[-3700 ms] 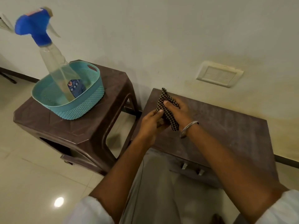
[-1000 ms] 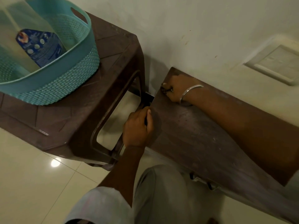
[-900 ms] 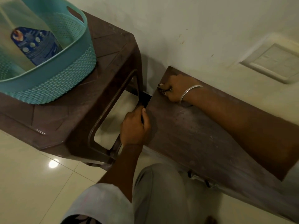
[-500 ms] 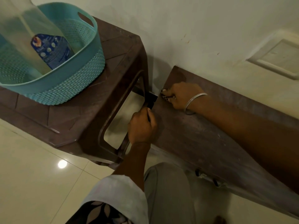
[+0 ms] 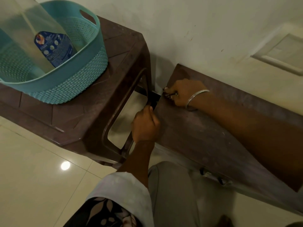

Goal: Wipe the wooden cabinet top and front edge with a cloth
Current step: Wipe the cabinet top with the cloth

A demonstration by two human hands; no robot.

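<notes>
Nearest, at the bottom edge: a pale sleeve (image 5: 126,185) and a grey-trousered knee (image 5: 172,185), over cream floor tiles (image 5: 32,177). Just beyond, under the front edge (image 5: 262,180) of the wooden cabinet, 2 small metal handles (image 5: 214,177). Not yet wiped there, by the look of it.

Then the left grip (image 5: 145,126), curled over the left edge of the cabinet top (image 5: 205,136), thumb up on the rim. Clamped on the wood, apparently to steady. Holds no cloth.

Farther along that same left edge, towards the far-left corner, the right grip (image 5: 183,91), with a bangle (image 5: 196,97) at the wrist. Fingers bunched tight round the checked cloth (image 5: 170,95), pressing it down on the top. Only a sliver of cloth in sight under the fingertips, right at the edge.

Against 3.7 s back: cloth no longer lifted in both grips above the top, but down on the wood in 1 grip alone, the other freed to brace. Over the last 1 s: barely any travel, just a small working at that edge. Reads as the very start of the wipe, taken from the far-left end. Nearly all of the dull, streaked top to the right left to do, and the front edge after.

Across the gap to the left, a brown plastic stool (image 5: 98,99) bearing a teal basket (image 5: 78,82), with a clear spray bottle (image 5: 41,30) standing inside. Farthest, the pale wall (image 5: 196,30) and a switch plate (image 5: 283,53).
</notes>
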